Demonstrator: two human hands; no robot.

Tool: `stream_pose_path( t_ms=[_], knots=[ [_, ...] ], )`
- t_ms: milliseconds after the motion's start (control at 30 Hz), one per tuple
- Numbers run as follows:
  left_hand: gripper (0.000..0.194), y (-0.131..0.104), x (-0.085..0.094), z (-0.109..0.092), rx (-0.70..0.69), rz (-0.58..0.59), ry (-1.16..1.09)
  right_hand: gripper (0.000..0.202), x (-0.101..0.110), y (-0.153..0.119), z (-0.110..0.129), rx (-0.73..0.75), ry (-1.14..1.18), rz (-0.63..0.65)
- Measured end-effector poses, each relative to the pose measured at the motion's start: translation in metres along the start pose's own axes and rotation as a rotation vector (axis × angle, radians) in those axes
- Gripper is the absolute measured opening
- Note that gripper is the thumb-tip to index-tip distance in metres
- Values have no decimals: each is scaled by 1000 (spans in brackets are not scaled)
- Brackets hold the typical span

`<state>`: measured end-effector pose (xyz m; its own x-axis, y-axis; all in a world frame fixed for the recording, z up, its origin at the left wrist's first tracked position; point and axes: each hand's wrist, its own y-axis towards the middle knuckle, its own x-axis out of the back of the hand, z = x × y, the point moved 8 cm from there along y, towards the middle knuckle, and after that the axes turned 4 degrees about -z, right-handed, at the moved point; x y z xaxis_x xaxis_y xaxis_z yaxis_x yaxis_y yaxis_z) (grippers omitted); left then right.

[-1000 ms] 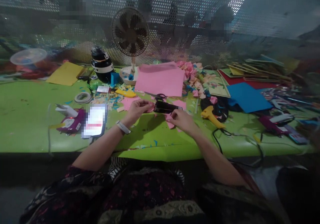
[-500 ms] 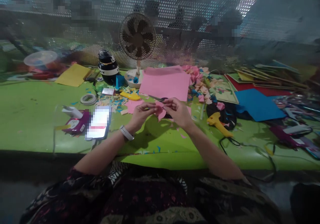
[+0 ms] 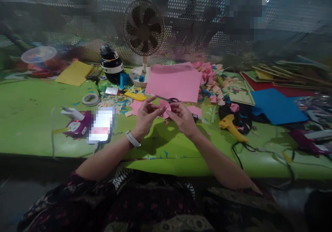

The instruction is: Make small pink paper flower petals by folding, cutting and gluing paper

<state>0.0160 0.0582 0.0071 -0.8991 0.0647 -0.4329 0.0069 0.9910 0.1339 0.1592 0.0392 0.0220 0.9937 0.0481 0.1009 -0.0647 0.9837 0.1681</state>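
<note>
A small cut piece of pink paper [image 3: 165, 109] is held up between my two hands over the green table. My left hand [image 3: 147, 119], with a white watch band on the wrist, pinches its left side between thumb and fingers, the index finger raised. My right hand [image 3: 183, 119] pinches the right side with thumb and fingertips. Just beyond the right fingertips shows the dark handle of scissors [image 3: 173, 100], by the edge of a large pink sheet [image 3: 175, 81]. Pink offcuts [image 3: 136, 107] lie behind the left hand, and a small black object [image 3: 195, 117] sits beside the right hand.
A yellow cutter [image 3: 135, 95], tape roll [image 3: 90, 99] and phone [image 3: 101, 124] lie to the left. Behind stand a fan [image 3: 143, 28] and a black jar [image 3: 111, 66]. At right are a yellow glue gun [image 3: 233, 128] with its cord, folded paper pieces [image 3: 204, 73] and blue paper [image 3: 278, 105].
The pink piece has been turned in my fingers, and my left index finger has lifted. The scissors' blade, visible by my right fingers before, is now hidden or moved. The view has shifted slightly.
</note>
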Motion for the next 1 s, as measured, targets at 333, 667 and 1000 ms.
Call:
stream_pose_path(
  t_ms=[333,667,1000],
  knots=[
    [24,1,-4,12,314,155,89,25,16,2,9,38,-104,-32],
    [28,6,-1,7,237,162,146,41,12,0,5,-44,-21,19],
    [30,5,-3,6,226,174,170,43,14,3,-1,20,-68,1]
  ],
)
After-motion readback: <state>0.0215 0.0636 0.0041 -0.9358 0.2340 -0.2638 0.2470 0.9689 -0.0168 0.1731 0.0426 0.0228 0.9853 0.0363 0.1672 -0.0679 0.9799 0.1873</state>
